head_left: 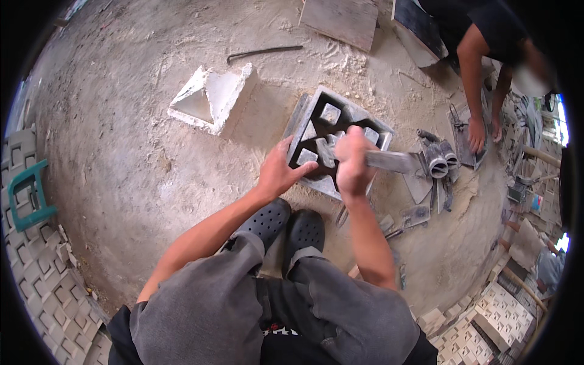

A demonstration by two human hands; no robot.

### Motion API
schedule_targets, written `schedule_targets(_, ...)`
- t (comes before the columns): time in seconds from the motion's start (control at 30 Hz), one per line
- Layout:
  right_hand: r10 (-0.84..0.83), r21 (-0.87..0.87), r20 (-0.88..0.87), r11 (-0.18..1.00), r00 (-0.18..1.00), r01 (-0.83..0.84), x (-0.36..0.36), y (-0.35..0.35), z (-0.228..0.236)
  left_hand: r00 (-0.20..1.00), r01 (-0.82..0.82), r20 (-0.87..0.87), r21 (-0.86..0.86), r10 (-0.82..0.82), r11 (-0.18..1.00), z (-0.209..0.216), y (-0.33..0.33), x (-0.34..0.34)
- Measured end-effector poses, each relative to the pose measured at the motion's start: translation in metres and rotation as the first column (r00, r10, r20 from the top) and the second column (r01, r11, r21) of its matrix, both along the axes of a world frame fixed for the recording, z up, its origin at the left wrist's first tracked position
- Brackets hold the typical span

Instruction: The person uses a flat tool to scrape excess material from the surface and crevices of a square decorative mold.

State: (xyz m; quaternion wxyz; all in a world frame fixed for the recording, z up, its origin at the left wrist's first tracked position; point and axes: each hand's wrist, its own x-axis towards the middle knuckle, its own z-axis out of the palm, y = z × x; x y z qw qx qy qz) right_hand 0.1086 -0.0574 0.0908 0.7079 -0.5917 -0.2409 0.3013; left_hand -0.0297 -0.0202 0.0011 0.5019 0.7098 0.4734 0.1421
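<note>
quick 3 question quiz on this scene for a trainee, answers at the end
1. True or false: the left hand touches the grey, rectangular mould-like frame.
2. Which lies nearer the chalky white angular block: (a) the teal plastic frame or (b) the thin, bent dark rod?
3. How many dark grey, hole-dotted clogs show?

Key: 1. true; 2. b; 3. two

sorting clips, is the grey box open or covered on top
Open: no lid lies over the box, and grey blocks show inside it
</note>
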Motion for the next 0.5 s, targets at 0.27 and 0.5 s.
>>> schedule_targets(0.27,0.005,0.047,0.102,0.999,0.995,-0.010,0.000,-0.009,-0.039,0.999,0.003,-0.035,-0.046,-0.004,0.999,0.004,0.000,-0.004)
schedule_targets(0.5,0.047,0.128,-0.058,0.991,0.997,-0.040,0.008,-0.005,0.033,0.999,-0.018,-0.025,0.045,0.020,0.999,-0.008,-0.003,-0.008)
